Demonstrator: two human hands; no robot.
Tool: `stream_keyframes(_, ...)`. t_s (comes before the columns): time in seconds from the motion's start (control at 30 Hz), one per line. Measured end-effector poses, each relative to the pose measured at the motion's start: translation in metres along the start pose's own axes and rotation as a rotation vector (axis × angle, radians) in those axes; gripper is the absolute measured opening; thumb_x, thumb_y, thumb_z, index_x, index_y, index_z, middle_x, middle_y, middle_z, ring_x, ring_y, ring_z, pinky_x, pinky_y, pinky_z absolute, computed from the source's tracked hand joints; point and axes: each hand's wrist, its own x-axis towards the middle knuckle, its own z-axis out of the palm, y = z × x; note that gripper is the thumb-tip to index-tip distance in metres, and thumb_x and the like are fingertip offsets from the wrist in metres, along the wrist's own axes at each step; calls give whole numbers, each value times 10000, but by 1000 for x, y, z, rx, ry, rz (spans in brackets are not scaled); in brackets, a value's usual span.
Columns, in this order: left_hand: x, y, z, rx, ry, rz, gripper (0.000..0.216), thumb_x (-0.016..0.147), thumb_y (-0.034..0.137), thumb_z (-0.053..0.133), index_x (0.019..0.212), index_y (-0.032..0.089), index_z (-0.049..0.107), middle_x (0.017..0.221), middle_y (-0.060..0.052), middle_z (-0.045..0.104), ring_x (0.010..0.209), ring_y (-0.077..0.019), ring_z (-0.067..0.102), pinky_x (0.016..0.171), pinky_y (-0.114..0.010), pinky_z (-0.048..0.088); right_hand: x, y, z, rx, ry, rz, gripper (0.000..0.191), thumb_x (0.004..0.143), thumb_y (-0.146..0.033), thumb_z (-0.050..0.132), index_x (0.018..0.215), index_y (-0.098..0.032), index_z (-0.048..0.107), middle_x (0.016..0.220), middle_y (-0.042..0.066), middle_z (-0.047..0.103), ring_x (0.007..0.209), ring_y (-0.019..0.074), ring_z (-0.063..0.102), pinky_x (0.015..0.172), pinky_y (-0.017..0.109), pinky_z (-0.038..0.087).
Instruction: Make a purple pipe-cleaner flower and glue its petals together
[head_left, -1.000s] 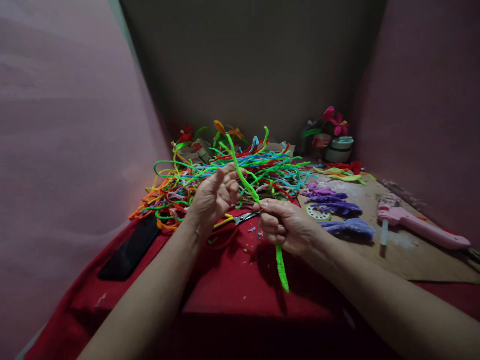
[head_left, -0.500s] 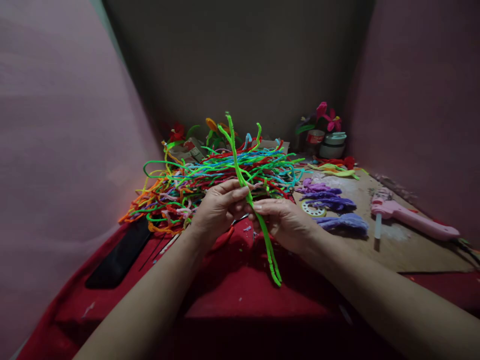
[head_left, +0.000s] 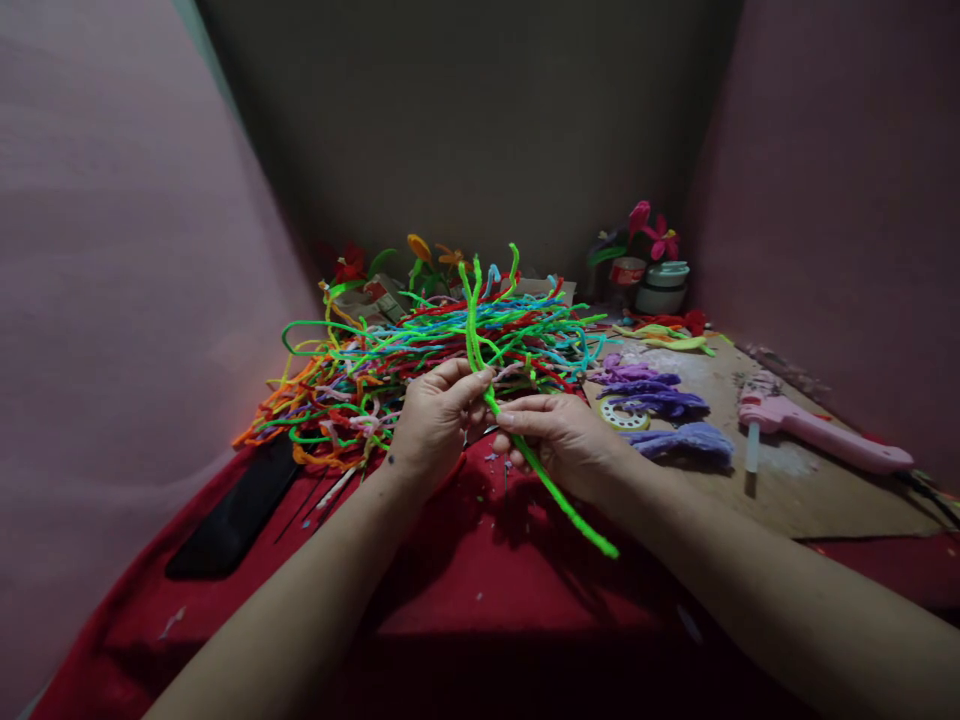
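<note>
Bright green pipe cleaners (head_left: pixel 566 507) run through both hands, pinched near their middle. My left hand (head_left: pixel 441 412) is closed on them with thumb and fingertips. Just to the right and slightly lower, my right hand (head_left: pixel 559 440) pinches the same strands. Two loose ends rise above the hands, while the lower part slants down to the right. Behind the hands lies a large tangled heap of pipe cleaners (head_left: pixel 420 345) in green, blue, red, orange and pink. Part of the held strands is hidden by my fingers.
A pink glue gun (head_left: pixel 825 430) rests on a brown board (head_left: pixel 757 500) at right, beside purple pipe cleaner bundles (head_left: pixel 682 445) and a white tape spool (head_left: pixel 624 414). A black phone (head_left: pixel 236 515) lies left on the red cloth (head_left: pixel 525 600). Pink flowers (head_left: pixel 661 238) and a lidded jar (head_left: pixel 662 288) stand behind.
The green pipe cleaners have turned in my fingers: their lower ends have swung right and come together, and their upper ends now stand lower and more upright. Both hands stay pinched on them.
</note>
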Motion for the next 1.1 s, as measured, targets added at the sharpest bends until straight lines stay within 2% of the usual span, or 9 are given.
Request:
stream_keyframes(0.13,-1,0,-2,82,-29,42,137,685,244,658,717,156,558,500,71,451,385,-32,392,357,-143,289,-2,-1,1,-199,47,-61,144,730,-252,614,698,-112,608,517,8,597,386,64,490,390,173,367)
stream_keyframes(0.33,3,3,-12,102,-218,-204,163,661,235,688,718,133,574,550,36,521,421,-39,436,384,-150,313,-4,-8,3,-289,69,-125,213,731,-317,602,636,-131,562,471,-34,535,334,42,409,343,170,294)
stream_keyframes(0.47,6,1,-12,76,-154,-148,183,676,253,683,679,131,547,492,36,511,394,-38,425,378,-144,312,-3,-8,0,-239,21,-71,195,727,-324,591,668,-139,572,467,-35,534,328,52,395,338,183,271)
stream_keyframes(0.6,9,2,-11,-47,25,-41,206,643,220,708,678,134,524,444,76,436,344,-17,353,342,-124,274,-5,-3,4,-369,-8,-20,184,732,-283,572,609,-152,533,447,-33,514,324,50,331,351,197,227)
stream_keyframes(0.7,12,2,-11,-152,126,-25,208,616,151,715,658,127,512,476,75,447,351,-6,348,348,-114,287,-11,3,8,-675,70,-210,197,752,-225,539,572,-164,486,467,-38,464,400,62,353,420,211,254)
stream_keyframes(0.83,15,-2,-13,-235,148,-62,179,628,111,689,637,124,512,504,68,467,344,1,345,347,-113,310,-16,6,10,-1033,107,-536,178,746,-149,514,572,-171,477,539,-23,458,523,93,409,524,240,297)
stream_keyframes(0.9,15,-5,-13,-256,131,-73,171,625,110,692,649,130,524,512,69,472,378,-12,407,394,-124,373,-15,3,11,-870,54,-410,123,762,-178,504,640,-171,510,569,-15,497,544,103,456,546,242,343)
stream_keyframes(1.0,11,-11,-10,-265,59,-155,148,630,126,690,678,135,550,513,54,494,410,-56,480,407,-170,415,-8,-3,10,-386,-65,-148,91,762,-254,520,774,-164,530,636,3,572,553,115,538,576,270,432)
stream_keyframes(1.1,6,-18,-5,-251,-58,-246,116,652,152,668,692,145,559,527,40,525,360,-77,457,344,-205,385,-1,-3,7,-177,-29,-115,147,715,-290,576,730,-151,532,625,14,601,496,110,551,522,262,449)
